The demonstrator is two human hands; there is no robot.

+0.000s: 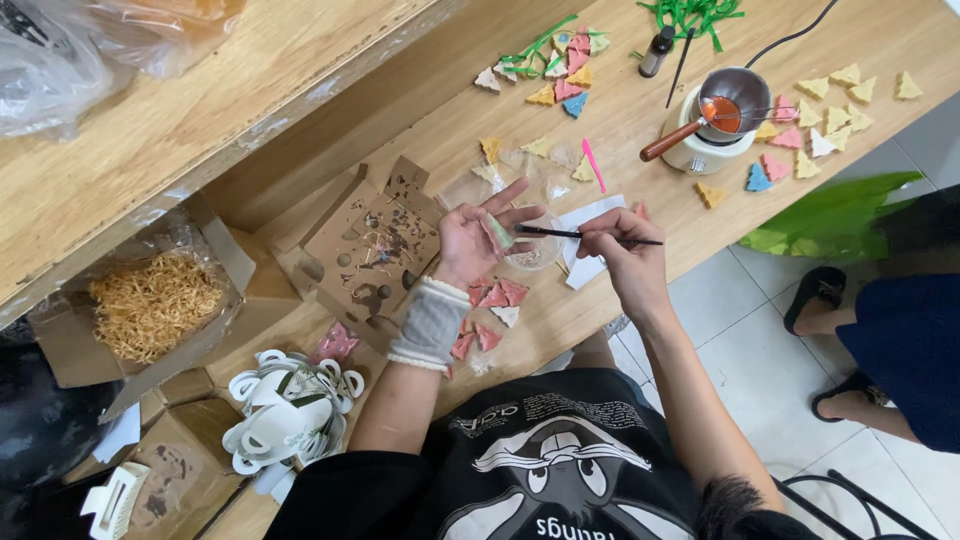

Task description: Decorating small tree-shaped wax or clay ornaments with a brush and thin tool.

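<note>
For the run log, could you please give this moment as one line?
left hand: holds pale green piece | right hand: holds thin black brush to it | over wooden table

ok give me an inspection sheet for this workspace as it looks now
surface: wooden table, stained cardboard sheet on it
job's things: left hand holds a small pale green piece; right hand holds a thin black tool to it
clutter: coloured triangular pieces, pink pieces, green ribbon, box of straw filler
grips: both shut on their items
cables: black cord to the small melting pot
surroundings: tiled floor, another person's sandalled feet
</note>
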